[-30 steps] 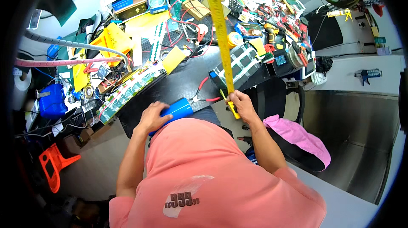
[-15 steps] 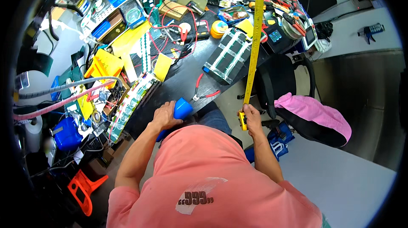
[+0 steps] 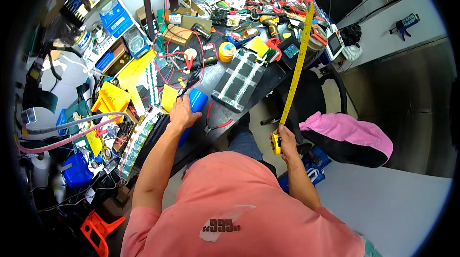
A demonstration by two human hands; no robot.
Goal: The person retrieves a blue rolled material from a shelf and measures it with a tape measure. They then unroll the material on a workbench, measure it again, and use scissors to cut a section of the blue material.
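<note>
The left hand (image 3: pixel 183 114) lies across the middle of a blue cylinder (image 3: pixel 198 100), fingers partly spread and bent over its left side, thumb laid over its right; together they grip it, with a bare end showing beyond the hand and another stretch toward the wrist. The cylinder slants over the near part of the dark bench (image 3: pixel 221 110); whether its underside touches the top cannot be told.

Well to the right of the cylinder, and a little nearer the person, the right hand (image 3: pixel 288 144) has its fingers closed around the yellow case of a tape measure (image 3: pixel 276 144), the thumb set along the top where the blade leaves. The undersides of these fingers are hidden. The yellow blade (image 3: pixel 297 71) is drawn out long and rises up and away to the right of the cylinder.

Just right of the cylinder, red-handled pliers (image 3: pixel 210 110) lie on the bench with their handles spread apart. Beyond them, up and right of the cylinder, sits a dark rectangular pack (image 3: pixel 234 80) crossed with pale tape, and an orange-yellow tub (image 3: pixel 226 51) stands past it. A yellow sheet (image 3: pixel 168 97) is just left of the cylinder's far end.
</note>
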